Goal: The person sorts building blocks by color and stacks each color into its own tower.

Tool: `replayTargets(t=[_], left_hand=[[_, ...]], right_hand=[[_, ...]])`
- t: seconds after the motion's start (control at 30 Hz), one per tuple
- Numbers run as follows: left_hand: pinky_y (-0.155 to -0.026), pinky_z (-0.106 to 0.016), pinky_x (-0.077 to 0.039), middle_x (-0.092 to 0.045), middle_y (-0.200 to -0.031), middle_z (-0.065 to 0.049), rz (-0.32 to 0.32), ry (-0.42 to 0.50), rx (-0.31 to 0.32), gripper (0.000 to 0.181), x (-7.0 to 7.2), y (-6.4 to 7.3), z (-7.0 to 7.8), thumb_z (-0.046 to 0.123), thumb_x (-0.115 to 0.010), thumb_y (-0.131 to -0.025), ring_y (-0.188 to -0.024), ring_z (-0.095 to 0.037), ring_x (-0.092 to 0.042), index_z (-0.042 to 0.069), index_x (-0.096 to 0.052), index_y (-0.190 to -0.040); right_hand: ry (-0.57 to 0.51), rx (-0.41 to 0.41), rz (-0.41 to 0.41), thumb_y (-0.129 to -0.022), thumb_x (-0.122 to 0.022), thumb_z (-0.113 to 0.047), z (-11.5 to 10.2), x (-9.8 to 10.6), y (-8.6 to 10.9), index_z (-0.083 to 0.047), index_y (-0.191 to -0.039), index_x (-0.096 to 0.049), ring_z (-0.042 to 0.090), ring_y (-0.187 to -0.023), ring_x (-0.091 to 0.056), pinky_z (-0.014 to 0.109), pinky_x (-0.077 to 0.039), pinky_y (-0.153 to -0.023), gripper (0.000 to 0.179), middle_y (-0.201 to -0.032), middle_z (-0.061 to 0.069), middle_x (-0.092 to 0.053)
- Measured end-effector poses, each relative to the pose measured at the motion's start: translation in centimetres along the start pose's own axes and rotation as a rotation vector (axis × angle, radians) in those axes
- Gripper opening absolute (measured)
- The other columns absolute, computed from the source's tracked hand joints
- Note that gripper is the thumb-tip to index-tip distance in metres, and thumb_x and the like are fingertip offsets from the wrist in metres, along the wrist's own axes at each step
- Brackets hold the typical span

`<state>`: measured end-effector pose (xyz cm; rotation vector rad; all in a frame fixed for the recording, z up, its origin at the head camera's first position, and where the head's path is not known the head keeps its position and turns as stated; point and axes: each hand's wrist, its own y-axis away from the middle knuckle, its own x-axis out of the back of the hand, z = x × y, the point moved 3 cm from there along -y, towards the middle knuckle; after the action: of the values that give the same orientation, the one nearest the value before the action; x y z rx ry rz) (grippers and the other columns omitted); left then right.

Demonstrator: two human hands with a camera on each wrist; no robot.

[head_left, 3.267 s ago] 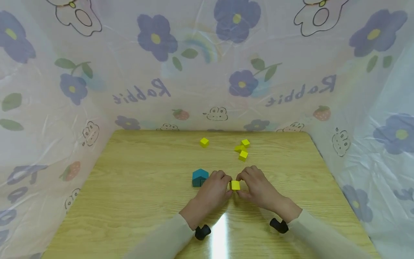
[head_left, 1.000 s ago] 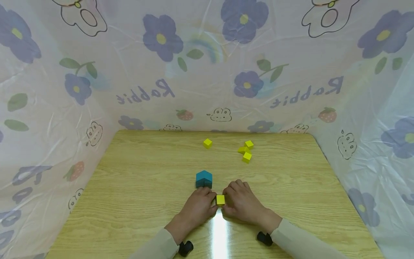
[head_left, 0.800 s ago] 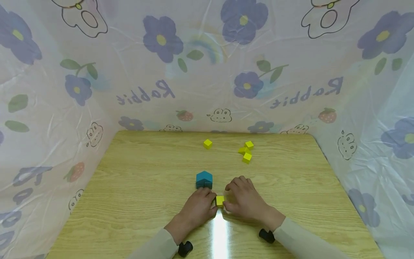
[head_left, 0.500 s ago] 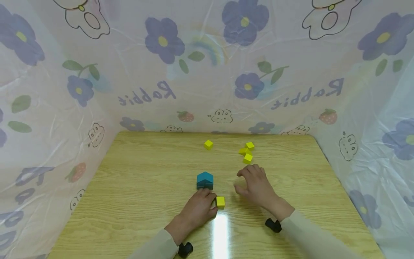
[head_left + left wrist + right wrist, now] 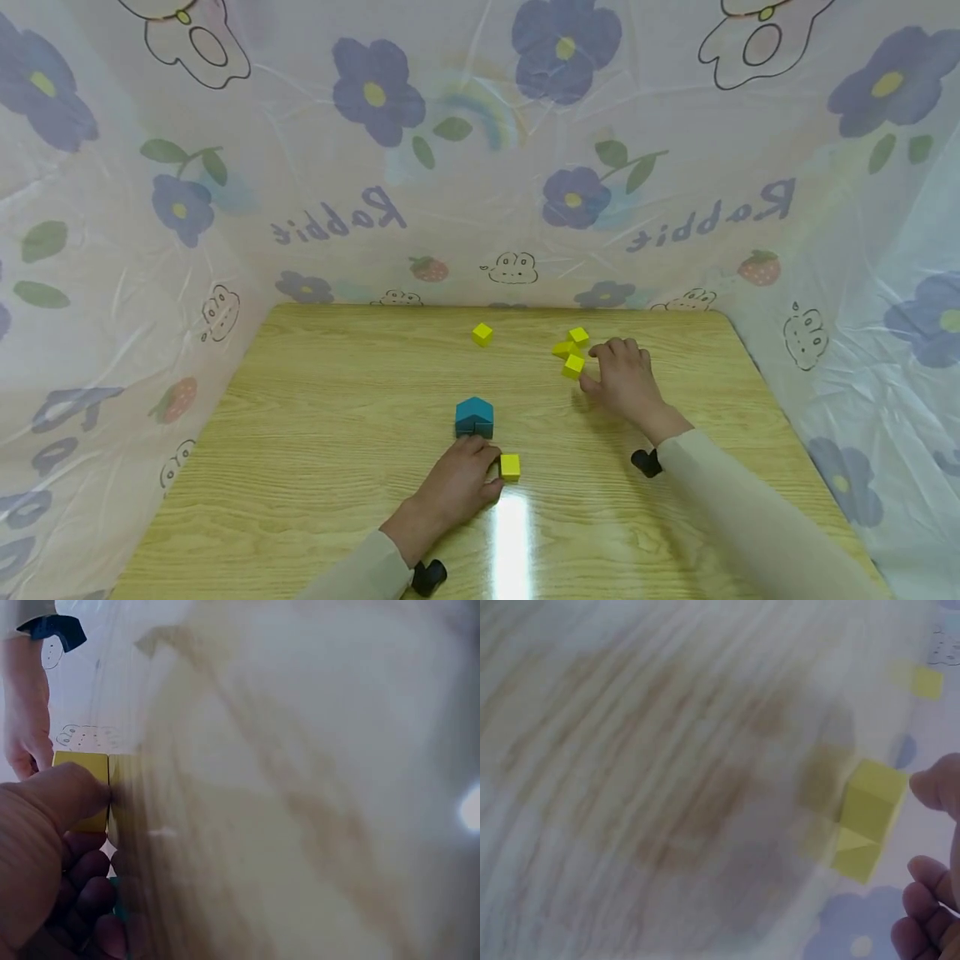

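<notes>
A yellow cube (image 5: 509,467) sits on the wooden table by my left hand (image 5: 456,483), whose thumb and index finger grip it at its left side. In the left wrist view the thumb (image 5: 71,791) lies across the cube's face and the other fingers are curled below. A blue block with a peaked outline (image 5: 474,415) is just beyond the left fingertips. My right hand (image 5: 624,379) is farther out, thumb and fingers spread beside the nearest yellow cube (image 5: 573,366) of a small group. The right wrist view shows the right thumb (image 5: 934,784) close to this yellow cube (image 5: 870,799).
Behind that nearest cube are a yellow triangular block (image 5: 564,350) and another yellow cube (image 5: 578,336). One more yellow cube (image 5: 482,334) stands alone near the table's back edge. A patterned cloth (image 5: 465,192) encloses the table (image 5: 337,417) at the back and sides.
Both hands brought the yellow cube toward the person and leftward, near the blue block. The right hand then let go and moved away to the far yellow group. The left hand stayed at the cube.
</notes>
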<state>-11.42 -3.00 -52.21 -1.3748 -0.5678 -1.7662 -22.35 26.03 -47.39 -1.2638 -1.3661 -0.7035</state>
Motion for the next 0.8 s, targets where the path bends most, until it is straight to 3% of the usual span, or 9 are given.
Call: replayTargets(t=[0.2, 0.43, 0.63, 0.8], left_hand=[[-0.096, -0.033, -0.055, -0.070, -0.118, -0.004, -0.012, -0.046, -0.007, 0.037, 0.3, 0.0, 0.1, 0.033, -0.072, -0.100, -0.109, -0.020, -0.064, 0.006, -0.072, -0.126], [-0.092, -0.033, -0.056, -0.070, -0.113, -0.003, 0.020, -0.120, -0.039, 0.037, 0.3, -0.1, 0.1, 0.036, -0.073, -0.098, -0.104, -0.019, -0.065, 0.008, -0.073, -0.122], [-0.090, -0.033, -0.056, -0.069, -0.111, -0.003, 0.032, -0.125, -0.046, 0.036, 0.3, -0.2, 0.2, 0.035, -0.073, -0.098, -0.102, -0.019, -0.064, 0.007, -0.073, -0.121], [-0.091, -0.033, -0.056, -0.069, -0.111, -0.004, 0.027, -0.129, -0.044, 0.037, 0.3, -0.1, 0.2, 0.035, -0.073, -0.098, -0.102, -0.019, -0.064, 0.007, -0.073, -0.121]], right_hand=[[0.011, -0.033, -0.096, -0.097, -0.071, -0.037, 1.2, -1.9, -1.3, 0.002, -0.133, -0.062, 0.042, -0.115, -0.047, 0.059, -0.037, -0.093, 0.054, -0.125, 0.020, -0.060], [0.077, -0.020, -0.093, -0.098, -0.068, -0.035, 1.4, -2.7, -1.6, 0.002, -0.123, -0.065, 0.043, -0.108, -0.050, 0.062, -0.039, -0.092, 0.045, -0.116, 0.021, -0.062], [0.081, -0.010, -0.093, -0.098, -0.066, -0.034, 1.3, -2.9, -1.5, 0.001, -0.119, -0.066, 0.042, -0.108, -0.051, 0.061, -0.039, -0.091, 0.040, -0.115, 0.019, -0.063], [0.041, 0.074, -0.065, -0.094, -0.074, -0.032, -0.4, -2.6, 0.0, -0.002, -0.115, -0.065, 0.038, -0.105, -0.051, 0.058, -0.039, -0.091, 0.037, -0.111, 0.014, -0.063]])
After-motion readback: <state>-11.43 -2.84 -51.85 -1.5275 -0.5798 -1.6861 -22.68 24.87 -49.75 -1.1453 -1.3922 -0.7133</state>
